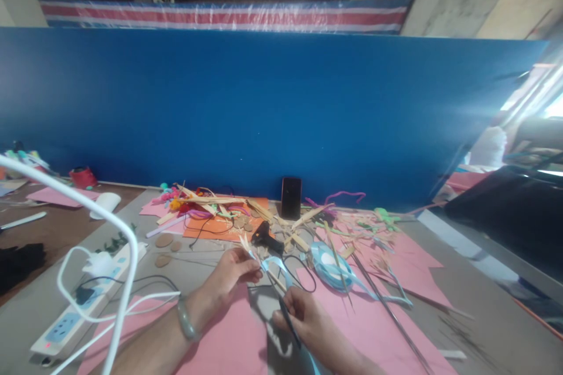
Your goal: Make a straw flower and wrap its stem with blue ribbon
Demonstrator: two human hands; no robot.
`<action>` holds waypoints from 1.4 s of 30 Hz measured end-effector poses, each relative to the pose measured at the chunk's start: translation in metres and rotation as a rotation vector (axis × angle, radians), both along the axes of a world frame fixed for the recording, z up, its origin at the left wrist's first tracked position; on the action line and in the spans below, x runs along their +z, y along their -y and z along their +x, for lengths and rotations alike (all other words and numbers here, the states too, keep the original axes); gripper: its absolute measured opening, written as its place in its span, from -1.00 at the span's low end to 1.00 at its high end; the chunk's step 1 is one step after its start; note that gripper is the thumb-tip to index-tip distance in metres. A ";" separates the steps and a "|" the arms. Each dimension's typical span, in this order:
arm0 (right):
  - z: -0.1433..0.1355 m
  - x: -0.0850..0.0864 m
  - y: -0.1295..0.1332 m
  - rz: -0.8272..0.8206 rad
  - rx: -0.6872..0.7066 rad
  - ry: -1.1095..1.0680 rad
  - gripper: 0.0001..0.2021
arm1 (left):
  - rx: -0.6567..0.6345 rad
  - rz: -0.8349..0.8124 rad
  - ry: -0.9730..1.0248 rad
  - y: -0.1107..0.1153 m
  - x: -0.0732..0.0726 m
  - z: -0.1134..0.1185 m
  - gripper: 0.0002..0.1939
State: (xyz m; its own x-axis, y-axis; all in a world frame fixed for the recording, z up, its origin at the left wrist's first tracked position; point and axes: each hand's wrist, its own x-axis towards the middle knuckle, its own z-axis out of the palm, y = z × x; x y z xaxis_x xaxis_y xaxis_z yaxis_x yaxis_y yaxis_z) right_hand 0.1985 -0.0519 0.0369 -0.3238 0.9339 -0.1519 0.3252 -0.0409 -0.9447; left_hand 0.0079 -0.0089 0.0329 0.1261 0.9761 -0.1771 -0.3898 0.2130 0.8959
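My left hand pinches a small bundle of pale straw strips wrapped with light blue ribbon above the table. My right hand grips the ribbon's lower part together with a thin dark stick. The ribbon runs between both hands. A roll of light blue ribbon lies just to the right of the hands. A black glue gun rests behind them.
Pink paper sheets and an orange sheet cover the grey table. Straw strips and pipe cleaners lie scattered. A phone leans on the blue wall. A white power strip and cables sit at left.
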 end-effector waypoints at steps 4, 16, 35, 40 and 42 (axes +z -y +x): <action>0.004 -0.010 -0.003 0.031 -0.010 0.013 -0.66 | -0.023 -0.002 0.008 -0.002 -0.003 -0.001 -0.74; 0.009 -0.012 -0.003 0.119 -0.032 0.208 -0.64 | -0.014 -0.030 0.040 -0.003 -0.008 0.000 -0.67; 0.023 -0.019 -0.011 0.212 -0.027 0.499 -0.60 | -0.042 -0.031 0.110 -0.002 -0.002 0.001 -0.68; 0.025 -0.015 -0.013 0.240 -0.009 0.547 -0.60 | -0.045 -0.028 0.096 0.001 -0.001 0.002 -0.71; 0.024 -0.009 -0.011 0.259 0.026 0.566 -0.61 | -0.048 -0.010 0.088 0.000 -0.003 0.001 -0.73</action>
